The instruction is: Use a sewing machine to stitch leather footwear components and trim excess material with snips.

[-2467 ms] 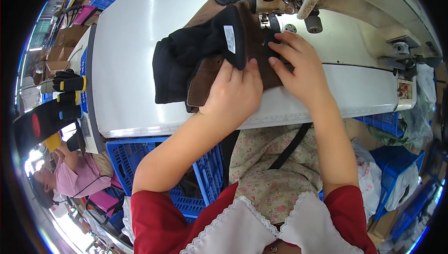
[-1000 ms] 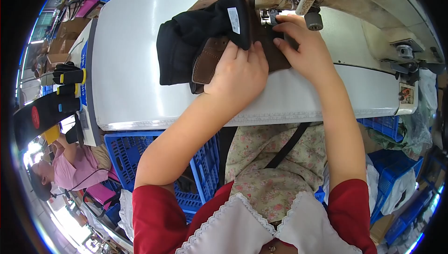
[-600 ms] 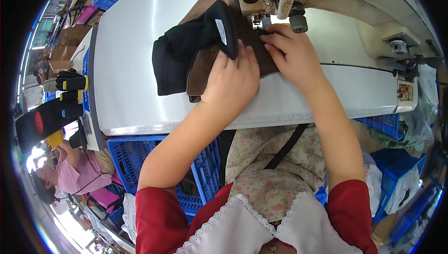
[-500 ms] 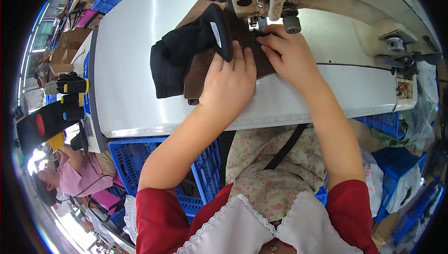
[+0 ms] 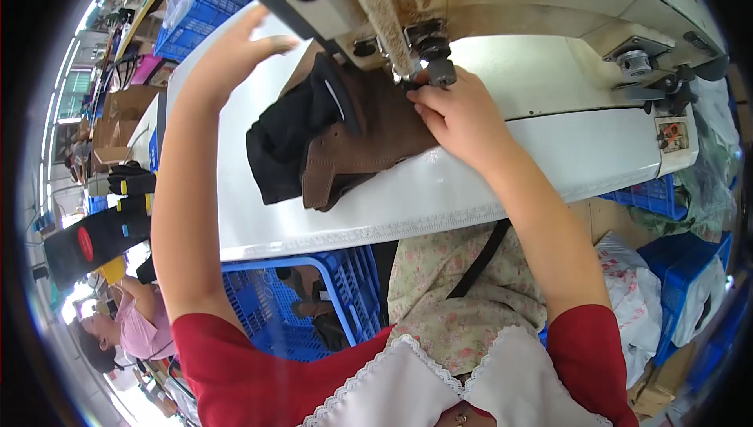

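A brown leather boot upper (image 5: 372,133) with a soft black lining (image 5: 284,141) lies on the white sewing table, its right edge under the needle area of a sewing machine (image 5: 541,7). Beside the presser foot, my right hand (image 5: 464,113) is closed, thumb and fingers pinching that edge. The fingertips are partly hidden behind a machine knob. My left hand (image 5: 234,54) is off the upper, raised by the left end of the machine head, its fingers apart and holding nothing.
The white table (image 5: 369,232) has a ruler strip along its near edge. Below it stands a blue plastic crate (image 5: 341,270) with brown and black pieces inside. White bags (image 5: 631,301) and another blue crate (image 5: 678,278) are at right. A person in pink (image 5: 145,325) sits at left.
My left hand has let go of the upper and moved up and left toward the machine head's end. My right hand stays at the edge near the needle.
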